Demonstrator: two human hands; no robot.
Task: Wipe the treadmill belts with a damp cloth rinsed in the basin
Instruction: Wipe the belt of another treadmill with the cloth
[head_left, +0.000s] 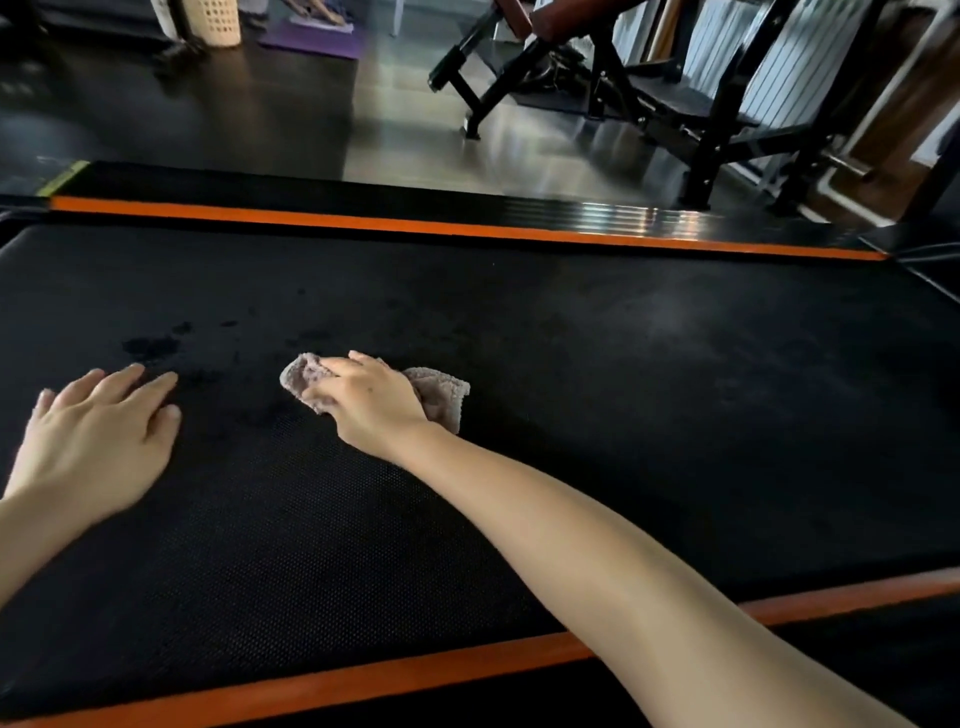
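Observation:
A black textured treadmill belt (623, 364) fills the middle of the view, edged by orange side strips. My right hand (366, 402) grips a small crumpled pinkish-grey cloth (441, 397) and holds it down on the belt left of centre. My left hand (98, 441) rests flat on the belt at the left, fingers spread and straight, holding nothing. Dark wet patches (156, 345) show on the belt just beyond my left fingers. No basin is in view.
Orange strips run along the far rail (415, 226) and the near rail (363, 675). Beyond lie a shiny dark floor, a black weight bench frame (649, 88) at the back right, a purple mat (317, 39) and a beige perforated bin (215, 21) at the back left.

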